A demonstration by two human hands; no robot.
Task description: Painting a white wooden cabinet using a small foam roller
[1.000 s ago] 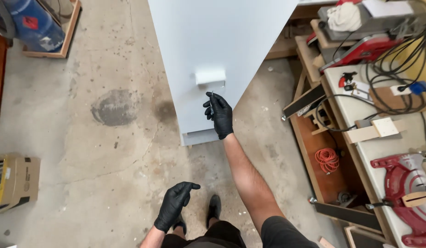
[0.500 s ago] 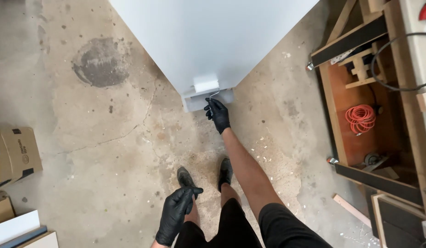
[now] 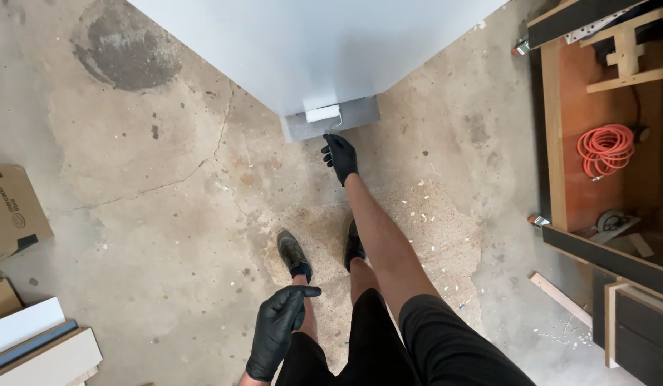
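the right hand (image 3: 341, 158) in a black glove grips a small white paint roller (image 3: 323, 113), pressed flat on the big white panel (image 3: 310, 43) just beyond it so paint spreads; the left hand (image 3: 278, 325) hangs loosely curled, holding nothing.

Bright, even daylight, soft shadows only. Mild glare off the white panel (image 3: 303, 43) at twelve o'clock. Sharp throughout, slight bending toward edges.

A coiled orange hose (image 3: 605, 150) is seen inside a wooden cabinet (image 3: 558, 143); well apart from it, a cardboard box (image 3: 13, 211) rests on the cracked concrete floor (image 3: 153, 214)

The white panel (image 3: 310, 43) runs off the top edge; the roller handle (image 3: 334, 129) is mostly hidden
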